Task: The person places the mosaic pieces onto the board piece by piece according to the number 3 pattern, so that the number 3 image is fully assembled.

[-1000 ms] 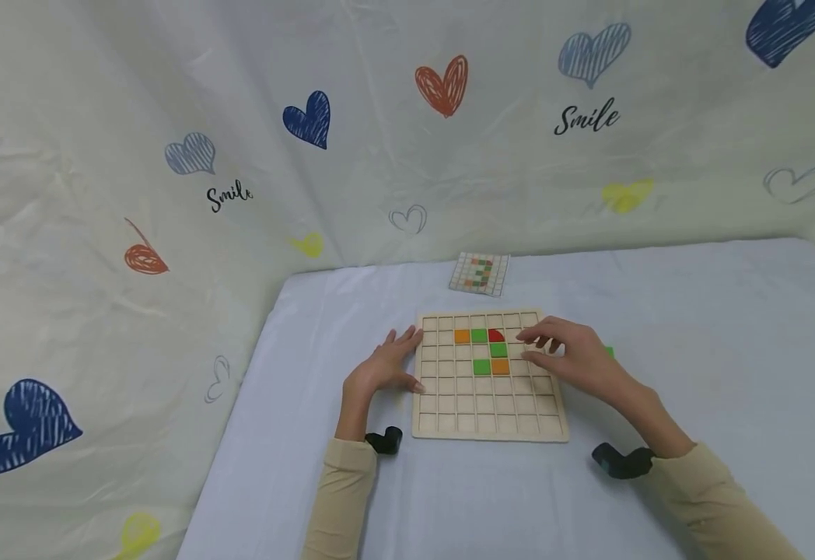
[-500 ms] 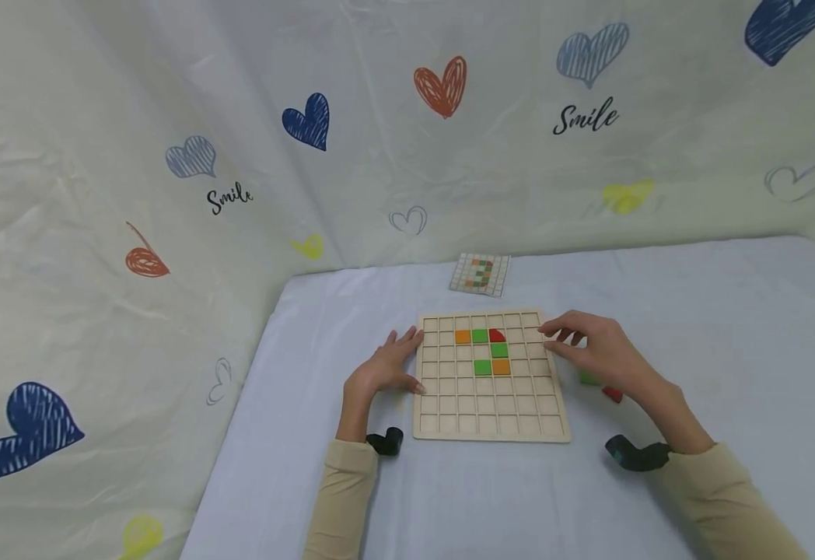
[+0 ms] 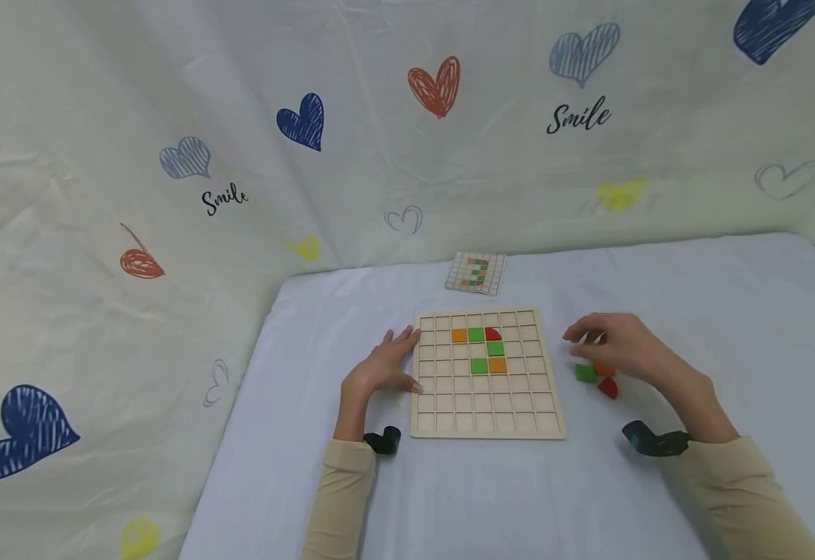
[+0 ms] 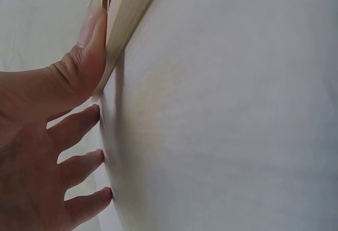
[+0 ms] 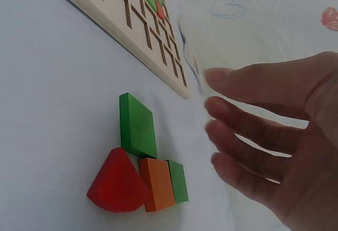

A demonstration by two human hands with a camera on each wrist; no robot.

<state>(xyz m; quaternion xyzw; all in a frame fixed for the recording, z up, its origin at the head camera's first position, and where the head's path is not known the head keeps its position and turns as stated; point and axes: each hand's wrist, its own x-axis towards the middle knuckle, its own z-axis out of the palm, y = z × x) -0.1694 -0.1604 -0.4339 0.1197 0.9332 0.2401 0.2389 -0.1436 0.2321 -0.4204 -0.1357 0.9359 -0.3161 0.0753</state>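
Note:
A wooden grid board (image 3: 487, 404) lies on the white-covered table, with several orange and green square tiles and one red quarter-round tile (image 3: 494, 334) set in its cells. My left hand (image 3: 379, 369) rests at the board's left edge with fingers spread, the thumb touching the rim. Off the board's right side, my right hand (image 3: 620, 342) hovers above loose pieces, fingers slightly bent and holding nothing. In the right wrist view those pieces are a green square tile (image 5: 138, 125), a red quarter-round tile (image 5: 117, 183), an orange tile (image 5: 157, 184) and another green tile (image 5: 178, 181).
Behind the board lies a small pattern card (image 3: 476, 272) printed with a coloured grid. A pale curtain (image 3: 358, 171) with hearts and the word "Smile" hangs at the back and left. Black wrist cameras (image 3: 655, 440) are worn on both arms.
My right hand has moved right, from over the board to above the loose pieces, which now show more fully. The left hand stays at the board's edge.

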